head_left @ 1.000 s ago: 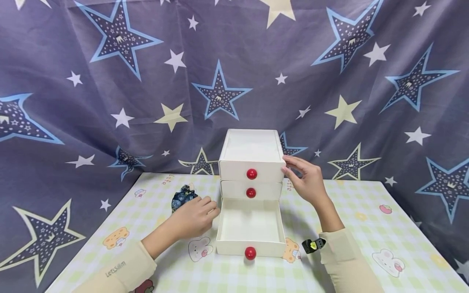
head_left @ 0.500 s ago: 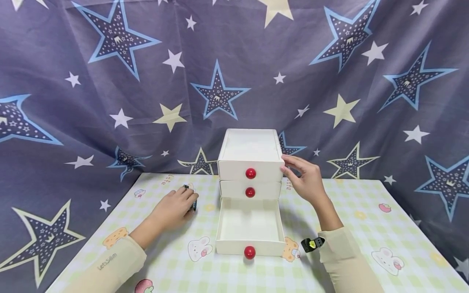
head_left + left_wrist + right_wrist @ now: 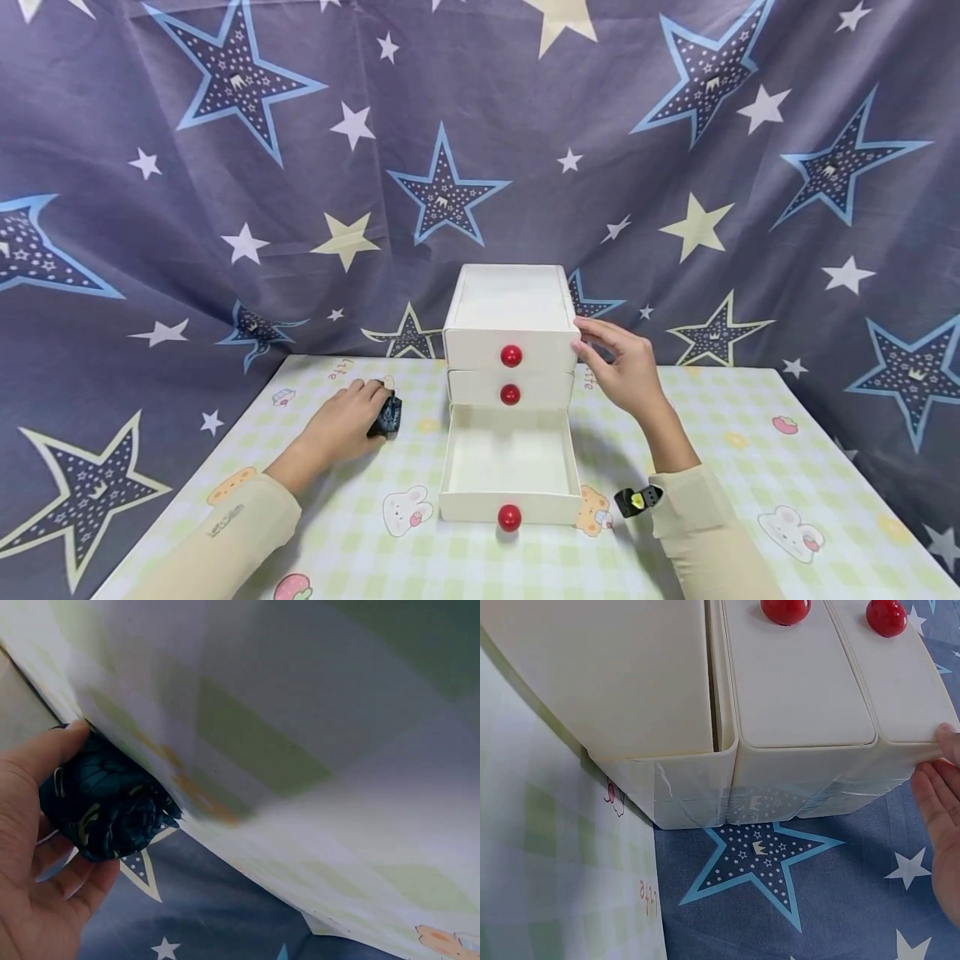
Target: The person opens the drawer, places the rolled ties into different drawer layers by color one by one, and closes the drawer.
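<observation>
My left hand [image 3: 345, 425] is low over the table left of the white drawer unit [image 3: 510, 296]. It pinches a dark blue, floral-patterned cloth bundle [image 3: 387, 415] between thumb and fingers; the left wrist view shows its crumpled cloth [image 3: 112, 799] close to the tabletop. On the unit's upper right front corner rests my right hand [image 3: 626, 367], fingers fairly straight along the side and thumb at the front edge. The bottom drawer [image 3: 512, 507] is pulled out, and nothing lies inside it. Above it, the two upper drawers are closed, each with a red round knob [image 3: 511, 356].
A green and white checked cloth with cartoon prints [image 3: 750, 467] covers the table. Behind stands a purple-grey curtain with stars [image 3: 300, 192]. A black strap with a yellow mark [image 3: 637, 501] is beside the right sleeve.
My left hand has moved left, away from the open drawer, and taken hold of the cloth bundle that lay on the table. The right hand stays at the unit's corner.
</observation>
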A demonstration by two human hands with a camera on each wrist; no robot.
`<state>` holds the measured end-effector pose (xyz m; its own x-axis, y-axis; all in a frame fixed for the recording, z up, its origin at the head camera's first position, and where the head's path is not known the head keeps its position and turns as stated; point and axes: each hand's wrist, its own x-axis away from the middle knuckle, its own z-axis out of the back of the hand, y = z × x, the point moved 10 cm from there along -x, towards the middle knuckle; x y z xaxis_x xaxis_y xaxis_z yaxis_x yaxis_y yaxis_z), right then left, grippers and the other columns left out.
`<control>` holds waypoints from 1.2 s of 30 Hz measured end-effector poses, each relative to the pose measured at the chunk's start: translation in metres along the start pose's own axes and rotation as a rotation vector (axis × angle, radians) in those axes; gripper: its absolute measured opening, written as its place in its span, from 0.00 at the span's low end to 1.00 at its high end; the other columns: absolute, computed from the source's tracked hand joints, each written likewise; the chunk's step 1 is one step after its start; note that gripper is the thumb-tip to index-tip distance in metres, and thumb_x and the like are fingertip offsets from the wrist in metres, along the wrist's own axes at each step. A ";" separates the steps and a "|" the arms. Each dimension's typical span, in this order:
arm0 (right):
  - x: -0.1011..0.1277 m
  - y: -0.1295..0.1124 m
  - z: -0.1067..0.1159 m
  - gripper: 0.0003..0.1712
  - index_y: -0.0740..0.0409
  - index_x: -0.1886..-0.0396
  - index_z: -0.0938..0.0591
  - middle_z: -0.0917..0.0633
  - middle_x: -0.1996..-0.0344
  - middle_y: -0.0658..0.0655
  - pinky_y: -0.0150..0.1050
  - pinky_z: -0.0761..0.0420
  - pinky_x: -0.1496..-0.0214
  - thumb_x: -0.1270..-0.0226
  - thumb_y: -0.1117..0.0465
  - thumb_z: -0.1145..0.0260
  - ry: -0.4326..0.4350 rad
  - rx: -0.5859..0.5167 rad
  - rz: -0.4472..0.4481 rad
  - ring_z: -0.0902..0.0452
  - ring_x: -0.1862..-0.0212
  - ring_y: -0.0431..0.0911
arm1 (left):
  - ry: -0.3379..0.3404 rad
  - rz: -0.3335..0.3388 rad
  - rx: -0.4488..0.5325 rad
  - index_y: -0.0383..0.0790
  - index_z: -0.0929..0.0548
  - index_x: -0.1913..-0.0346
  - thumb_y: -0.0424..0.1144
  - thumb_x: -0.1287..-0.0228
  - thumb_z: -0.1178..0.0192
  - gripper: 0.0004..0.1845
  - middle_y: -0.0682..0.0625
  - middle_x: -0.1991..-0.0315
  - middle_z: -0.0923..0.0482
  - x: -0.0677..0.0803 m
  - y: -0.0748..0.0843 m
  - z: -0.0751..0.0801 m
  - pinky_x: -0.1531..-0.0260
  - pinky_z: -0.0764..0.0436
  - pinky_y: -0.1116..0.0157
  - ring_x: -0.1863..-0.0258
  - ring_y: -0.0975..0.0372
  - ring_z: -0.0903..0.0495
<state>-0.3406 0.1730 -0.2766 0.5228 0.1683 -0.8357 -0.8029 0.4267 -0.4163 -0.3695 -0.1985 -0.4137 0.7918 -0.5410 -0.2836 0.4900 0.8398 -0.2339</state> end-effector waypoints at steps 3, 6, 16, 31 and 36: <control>-0.002 -0.015 0.002 0.20 0.76 0.47 0.16 0.15 0.48 0.72 0.53 0.14 0.49 0.40 0.80 0.29 0.000 -0.007 0.003 0.13 0.53 0.61 | -0.007 0.008 0.004 0.31 0.24 0.36 0.51 0.53 0.21 0.43 0.39 0.44 0.25 -0.002 -0.002 -0.004 0.53 0.17 0.49 0.50 0.47 0.25; -0.004 -0.025 0.005 0.20 0.77 0.47 0.16 0.15 0.48 0.72 0.53 0.14 0.49 0.40 0.80 0.29 -0.003 -0.005 -0.001 0.14 0.53 0.62 | -0.009 0.014 0.016 0.32 0.24 0.37 0.48 0.53 0.20 0.42 0.39 0.46 0.25 -0.005 -0.004 -0.006 0.54 0.17 0.48 0.52 0.47 0.25; -0.004 -0.025 0.005 0.20 0.77 0.47 0.16 0.15 0.48 0.72 0.55 0.14 0.49 0.40 0.80 0.29 0.000 -0.007 0.000 0.14 0.53 0.62 | -0.049 0.051 0.038 0.32 0.25 0.39 0.40 0.54 0.23 0.38 0.39 0.49 0.26 -0.013 -0.009 -0.011 0.57 0.18 0.47 0.54 0.46 0.26; 0.000 0.002 0.000 0.21 0.73 0.46 0.16 0.14 0.47 0.68 0.53 0.14 0.49 0.40 0.78 0.27 0.000 0.005 0.007 0.13 0.52 0.59 | 0.043 0.067 0.007 0.35 0.26 0.47 0.40 0.59 0.27 0.33 0.42 0.54 0.29 -0.024 -0.005 0.005 0.61 0.25 0.50 0.57 0.48 0.31; 0.002 0.014 -0.001 0.21 0.66 0.43 0.15 0.14 0.45 0.63 0.43 0.13 0.47 0.38 0.73 0.26 -0.009 0.002 -0.004 0.13 0.51 0.54 | 0.067 0.049 -0.005 0.36 0.26 0.50 0.41 0.61 0.28 0.31 0.43 0.56 0.29 -0.027 0.000 0.015 0.63 0.26 0.51 0.58 0.48 0.31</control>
<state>-0.3509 0.1785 -0.2849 0.5290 0.1748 -0.8304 -0.7999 0.4295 -0.4192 -0.3853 -0.1831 -0.3922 0.7882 -0.5015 -0.3567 0.4494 0.8650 -0.2233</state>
